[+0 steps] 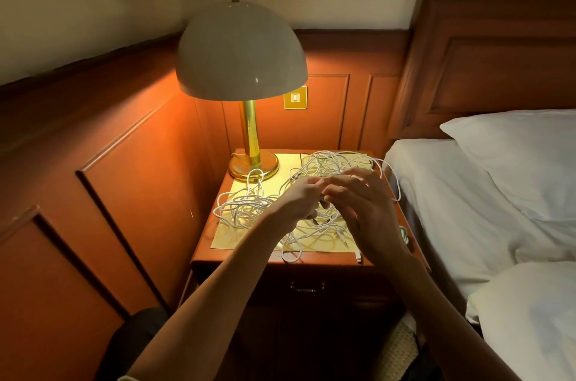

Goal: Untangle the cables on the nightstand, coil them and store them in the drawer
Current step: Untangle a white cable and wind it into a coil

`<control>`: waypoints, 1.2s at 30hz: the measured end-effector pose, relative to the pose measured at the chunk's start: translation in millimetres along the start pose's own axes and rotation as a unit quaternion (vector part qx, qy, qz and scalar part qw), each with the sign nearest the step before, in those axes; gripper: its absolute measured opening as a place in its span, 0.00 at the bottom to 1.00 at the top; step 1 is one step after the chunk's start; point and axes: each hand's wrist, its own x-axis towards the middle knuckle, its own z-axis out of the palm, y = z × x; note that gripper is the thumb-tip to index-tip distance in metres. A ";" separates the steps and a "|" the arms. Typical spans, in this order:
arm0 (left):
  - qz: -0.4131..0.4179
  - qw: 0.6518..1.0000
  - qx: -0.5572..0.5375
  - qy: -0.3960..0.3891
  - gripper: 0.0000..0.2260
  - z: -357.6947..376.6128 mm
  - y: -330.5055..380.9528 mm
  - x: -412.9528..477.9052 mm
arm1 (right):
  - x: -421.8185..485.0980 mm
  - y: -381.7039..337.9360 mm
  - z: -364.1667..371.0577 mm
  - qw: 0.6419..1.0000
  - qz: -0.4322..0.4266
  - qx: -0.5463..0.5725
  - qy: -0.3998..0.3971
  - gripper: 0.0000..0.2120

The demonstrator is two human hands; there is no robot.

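At lower centre the drawer (307,287) is closed. Above it, mid-frame, the left hand (297,198) pinches a strand of the white cables (246,207) heaped on the nightstand (230,259). The right hand (366,209) meets it with fingers fanned, and I cannot tell its grip. Behind glows the lamp (243,50).

the nightstand (237,264) stands between the panelled wall on the left and the bed (452,209) on the right. the lamp (254,162) stands at its back left, with the wall switch (295,97) behind it. a mat (224,240) covers the top, and the cables (243,209) lie tangled across it (one loop hangs past the right edge toward the bed). the left hand (299,197) and right hand (364,209) meet above the tangle's middle. the drawer handle (307,286) sits on the front, below. the pillow (523,156) lies before the headboard (492,63).
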 end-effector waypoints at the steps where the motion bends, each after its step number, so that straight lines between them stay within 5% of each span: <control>1: -0.002 1.000 -0.004 0.004 0.17 0.2 0.0 1.0 | 0.4 1.1 0.9 0.999 0.014 0.036 0.000 0.10; 11: -0.058 0.986 -0.153 -0.006 0.15 4.4 -1.6 12.9 | 0.5 -5.7 2.9 0.976 0.133 0.173 0.024 0.07; 22: 0.061 0.997 0.011 0.045 0.18 6.3 -1.0 19.7 | -17.3 -7.1 -0.7 0.968 0.152 0.190 0.062 0.06; 30: -0.053 0.994 -0.097 0.013 0.17 18.0 -11.0 28.3 | -25.3 1.6 2.9 0.989 0.102 0.105 0.020 0.10; 36: 0.022 1.000 -0.009 0.010 0.18 24.7 -17.0 32.5 | -45.9 10.5 4.4 0.976 0.178 0.126 0.012 0.07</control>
